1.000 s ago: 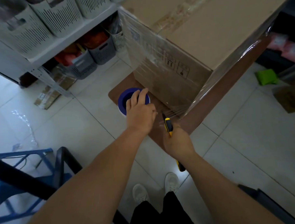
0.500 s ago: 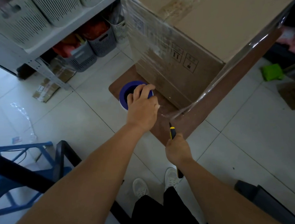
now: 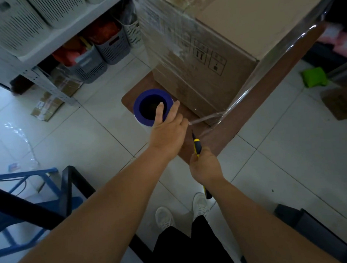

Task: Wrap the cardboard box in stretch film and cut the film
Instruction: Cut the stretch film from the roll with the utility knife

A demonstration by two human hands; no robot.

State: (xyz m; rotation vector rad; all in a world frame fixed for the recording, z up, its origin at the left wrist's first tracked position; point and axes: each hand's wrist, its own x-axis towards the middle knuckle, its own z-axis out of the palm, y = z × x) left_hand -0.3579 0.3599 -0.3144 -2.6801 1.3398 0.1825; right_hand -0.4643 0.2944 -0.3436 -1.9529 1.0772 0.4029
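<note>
A tall cardboard box (image 3: 215,56) wrapped in clear stretch film stands on a brown board (image 3: 236,126) on the tiled floor. The film roll (image 3: 147,108), with a blue core, stands upright on the board's near-left corner. My left hand (image 3: 166,129) hovers over the roll with two fingers straight across its rim. A twisted strand of film (image 3: 206,118) runs from the box's near corner to the knuckle side of that hand. My right hand (image 3: 205,167) grips a yellow-and-black utility knife (image 3: 196,146), its blade pointing up just below the strand.
A metal shelf (image 3: 45,43) with grey and white baskets stands at the back left. Flat cardboard scraps (image 3: 48,105) lie under it. A blue-and-black frame (image 3: 32,197) is at my near left. A green item (image 3: 314,76) and another carton (image 3: 340,102) sit at the right.
My left hand's fingers have lifted out of the roll's core and straightened. My right hand pulled the knife back toward me, away from the film strand.
</note>
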